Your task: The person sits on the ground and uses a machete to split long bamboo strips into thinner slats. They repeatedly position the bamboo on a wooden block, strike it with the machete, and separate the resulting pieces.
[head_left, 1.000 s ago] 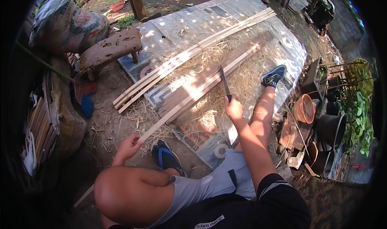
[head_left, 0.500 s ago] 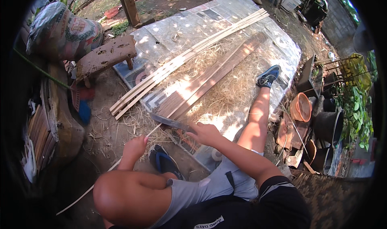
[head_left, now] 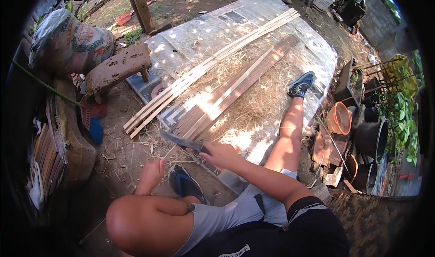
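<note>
My left hand (head_left: 153, 172) is closed round the near end of a long thin wooden strip (head_left: 226, 99). From there the strip runs up and away along a brown plank (head_left: 192, 116) that lies on the ground sheet. In my right hand (head_left: 222, 156) I grip the handle of a large knife (head_left: 183, 142). Its dark blade points left and crosses the strip just beyond my left hand, at the plank's near end. Whether the edge touches the wood I cannot tell. Curly pale shavings (head_left: 256, 105) lie heaped beside the plank.
Several pale strips (head_left: 204, 69) lie bundled left of the plank on the printed sheet (head_left: 181, 42). A brown stool (head_left: 118, 69) and a stuffed sack (head_left: 72, 42) stand at left. Pots, including an orange one (head_left: 339, 118), crowd the right. My sandaled feet flank the plank.
The knife has shifted slightly left and its blade tilts differently. My left hand has moved a little down and left. The strip's pale tail at lower left now shows only as a faint line.
</note>
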A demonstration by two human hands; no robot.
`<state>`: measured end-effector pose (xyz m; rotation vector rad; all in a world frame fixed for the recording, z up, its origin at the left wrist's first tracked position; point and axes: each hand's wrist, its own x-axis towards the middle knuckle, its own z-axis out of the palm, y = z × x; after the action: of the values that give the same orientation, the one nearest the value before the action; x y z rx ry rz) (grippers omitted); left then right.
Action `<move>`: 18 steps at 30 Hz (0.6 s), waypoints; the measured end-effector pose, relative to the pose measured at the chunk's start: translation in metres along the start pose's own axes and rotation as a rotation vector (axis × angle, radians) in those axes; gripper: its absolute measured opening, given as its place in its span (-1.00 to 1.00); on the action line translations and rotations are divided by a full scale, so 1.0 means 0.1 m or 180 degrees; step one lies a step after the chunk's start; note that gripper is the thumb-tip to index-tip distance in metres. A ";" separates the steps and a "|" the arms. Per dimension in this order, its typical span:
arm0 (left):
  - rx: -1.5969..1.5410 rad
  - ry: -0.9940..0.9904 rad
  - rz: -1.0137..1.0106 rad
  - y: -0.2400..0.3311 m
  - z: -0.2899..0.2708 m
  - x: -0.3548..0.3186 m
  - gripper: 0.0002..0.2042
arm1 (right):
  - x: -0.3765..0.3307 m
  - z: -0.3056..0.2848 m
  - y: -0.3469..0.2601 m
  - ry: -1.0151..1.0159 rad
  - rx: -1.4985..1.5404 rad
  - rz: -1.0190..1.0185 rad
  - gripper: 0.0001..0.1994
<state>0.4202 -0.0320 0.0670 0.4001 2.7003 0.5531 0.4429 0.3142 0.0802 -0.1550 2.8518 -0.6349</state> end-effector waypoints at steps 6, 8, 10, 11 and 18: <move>-0.0012 -0.0145 -0.0030 0.02 -0.11 0.07 -0.61 | -0.18 0.20 -0.09 0.0286 -0.0148 -0.0608 -0.50; -0.0317 -0.0100 -0.0022 -0.14 -0.11 -0.02 -0.62 | -0.19 0.15 0.03 0.0308 -0.0198 -0.0332 -0.51; -0.0489 -0.0217 -0.0042 -0.19 -0.11 -0.08 -0.63 | 0.04 -0.10 0.59 0.0513 0.0085 0.1122 -0.52; -0.0502 -0.0316 -0.0055 -0.18 -0.15 -0.07 -0.63 | 0.07 -0.10 0.58 0.0451 0.0087 0.1066 -0.52; -0.0914 -0.0854 -0.0493 -0.49 -0.36 -0.27 -0.59 | 0.17 -0.13 0.97 0.0699 -0.0208 0.1171 -0.57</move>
<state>0.4205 -0.0963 0.0850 0.1714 2.3279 0.7685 0.4182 0.4042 0.0473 0.4465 2.9914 -0.5077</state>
